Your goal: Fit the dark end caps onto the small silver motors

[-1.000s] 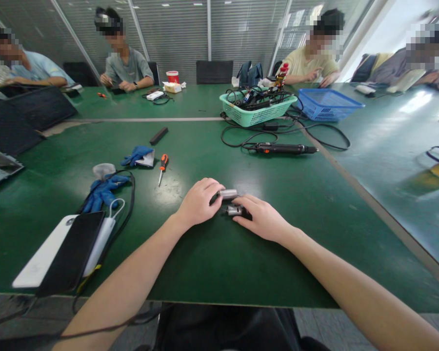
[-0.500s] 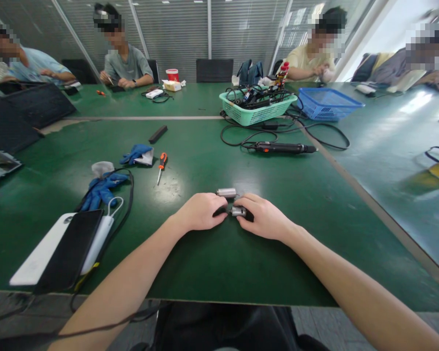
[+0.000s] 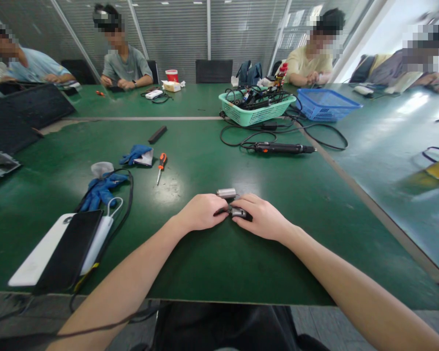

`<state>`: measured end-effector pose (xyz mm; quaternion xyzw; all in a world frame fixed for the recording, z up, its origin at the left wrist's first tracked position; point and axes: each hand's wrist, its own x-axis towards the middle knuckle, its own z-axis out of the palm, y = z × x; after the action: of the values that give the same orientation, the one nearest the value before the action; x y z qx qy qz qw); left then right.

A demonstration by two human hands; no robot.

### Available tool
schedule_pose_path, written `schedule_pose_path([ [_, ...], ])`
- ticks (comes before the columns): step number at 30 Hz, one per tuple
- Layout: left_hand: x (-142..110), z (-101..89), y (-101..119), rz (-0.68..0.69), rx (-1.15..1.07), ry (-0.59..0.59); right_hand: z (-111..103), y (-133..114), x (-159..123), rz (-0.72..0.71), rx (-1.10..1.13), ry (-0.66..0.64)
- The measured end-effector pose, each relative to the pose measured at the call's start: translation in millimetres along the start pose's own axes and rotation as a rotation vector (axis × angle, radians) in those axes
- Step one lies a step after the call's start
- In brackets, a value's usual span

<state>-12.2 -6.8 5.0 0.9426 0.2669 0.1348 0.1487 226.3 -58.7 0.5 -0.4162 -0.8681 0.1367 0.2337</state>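
Note:
My left hand [image 3: 204,212] is closed around a black curved part [image 3: 220,211], most of it hidden by the fingers. In my right hand [image 3: 261,215] is a small silver cylinder with a black end [image 3: 237,212], which looks like a small motor; thumb and fingers pinch it. The two held pieces meet end to end between my hands, low over the table; whether they are joined I cannot tell. Just beyond my fingertips lies a second silver cylinder [image 3: 226,193] on its side.
An orange-handled screwdriver [image 3: 161,165], blue gloves [image 3: 103,189] and a black bar [image 3: 157,134] lie to the left. Nearer are a black phone [image 3: 69,251] and a white slab. A black electric screwdriver [image 3: 281,148], green basket [image 3: 256,117] and blue basket [image 3: 325,112] stand farther off. Several people sit around.
My right hand has shifted slightly left, bringing the silver cylinder against the black part in my left hand. A small gap between them has closed.

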Motion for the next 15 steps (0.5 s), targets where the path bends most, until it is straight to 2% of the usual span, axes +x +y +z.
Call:
schedule_pose_path([
  [15,-0.2,-4.3,2.7,-0.005,0.041,-0.025,-1.5,-3.2,0.4,0.002,0.015,0.001],
])
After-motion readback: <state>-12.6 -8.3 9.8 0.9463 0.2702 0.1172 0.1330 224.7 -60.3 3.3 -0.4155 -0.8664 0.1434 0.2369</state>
